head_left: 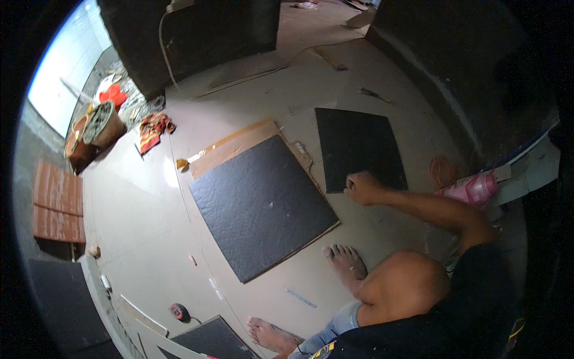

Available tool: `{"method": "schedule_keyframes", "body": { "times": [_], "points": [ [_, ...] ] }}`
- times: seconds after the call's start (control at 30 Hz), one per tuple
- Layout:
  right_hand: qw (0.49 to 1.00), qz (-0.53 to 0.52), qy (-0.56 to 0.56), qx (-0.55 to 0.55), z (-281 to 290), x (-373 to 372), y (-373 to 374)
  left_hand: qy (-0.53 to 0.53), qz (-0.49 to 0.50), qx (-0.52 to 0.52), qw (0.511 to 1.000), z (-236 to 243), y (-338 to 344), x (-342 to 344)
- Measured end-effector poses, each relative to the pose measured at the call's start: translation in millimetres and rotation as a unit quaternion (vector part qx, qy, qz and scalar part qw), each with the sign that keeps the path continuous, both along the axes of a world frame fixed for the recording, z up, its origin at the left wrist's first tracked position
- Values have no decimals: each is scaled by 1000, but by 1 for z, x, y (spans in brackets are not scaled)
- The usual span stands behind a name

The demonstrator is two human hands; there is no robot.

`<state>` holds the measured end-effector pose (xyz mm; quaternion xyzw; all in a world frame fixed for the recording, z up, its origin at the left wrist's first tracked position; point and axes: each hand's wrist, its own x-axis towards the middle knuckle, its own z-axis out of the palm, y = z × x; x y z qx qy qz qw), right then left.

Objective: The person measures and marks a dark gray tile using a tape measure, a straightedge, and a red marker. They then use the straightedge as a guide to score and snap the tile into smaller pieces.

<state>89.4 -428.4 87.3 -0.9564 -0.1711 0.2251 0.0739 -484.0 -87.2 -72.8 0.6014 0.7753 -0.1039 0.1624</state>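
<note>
My right hand (362, 188) reaches in from the right with its fingers curled closed. It is over the near edge of a dark square tile (359, 149) lying on the floor; whether it touches the tile I cannot tell. Anything inside the fingers is hidden. Left of it, a larger-looking dark grey textured tile (263, 206) rests on a flattened cardboard sheet (234, 142), with small pale specks on its face. No part of my left hand shows. My bare feet are on the floor close to the grey tile's near corner.
A red-and-black tape measure (179, 312) lies near another dark tile (216, 340). Buckets (106, 128) and a patterned cloth (155, 131) are at the left, by reddish tiles (58, 203). A pink bottle (472, 189) and coiled cord (443, 172) lie along the right wall. A brush-like tool (375, 94) lies farther off.
</note>
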Motion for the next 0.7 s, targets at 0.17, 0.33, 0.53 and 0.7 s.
{"method": "schedule_keyframes", "body": {
  "times": [0.17, 0.33, 0.53, 0.7],
  "points": [
    [987, -111, 91, 77, -81, -35, -13, 22, -38, -8, 999, 2, 28, 2],
    [982, -149, 78, 82, -108, -56, 51, -83, -124, 22, 989, 33, 76, 23],
    [976, -174, -44, 120, -105, -79, 77, -296, -360, -99, 879, 24, 96, 216],
    [988, -114, -17, 105, -102, -84, 73, -163, -395, -61, 902, 20, 74, 302]
  ]
}}
